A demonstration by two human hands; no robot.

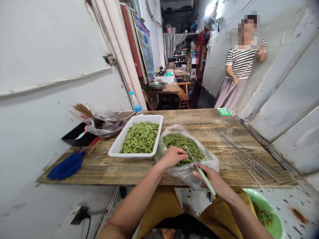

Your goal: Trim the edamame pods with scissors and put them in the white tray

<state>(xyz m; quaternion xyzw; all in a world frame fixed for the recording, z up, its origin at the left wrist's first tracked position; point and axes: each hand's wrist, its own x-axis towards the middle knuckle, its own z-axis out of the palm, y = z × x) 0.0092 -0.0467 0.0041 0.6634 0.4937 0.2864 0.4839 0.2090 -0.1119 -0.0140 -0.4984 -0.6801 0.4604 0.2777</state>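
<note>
A clear plastic bag (pixel 211 162) lies opened out on the wooden table, with a heap of green edamame pods (pixel 178 141) inside. Over the heap, my left hand (pixel 171 156) has its fingertips pinched together on an edamame pod, which they mostly hide. My right hand (pixel 211 179) is closed around the mint-green handle of a small knife (pixel 206 182). Its slender blade points up and left, close to my left fingertips. Left of the bag stands a white plastic tray (pixel 112 153), filled with more edamame pods (pixel 142 136).
Metal skewers (pixel 245 156) lie on the right of the table (pixel 99 172). On the left are a blue cloth (pixel 66 166), a black box (pixel 77 134) and a water bottle (pixel 136 104). A green basin (pixel 276 219) sits below right. A person (pixel 240 66) holds a pole beyond the table.
</note>
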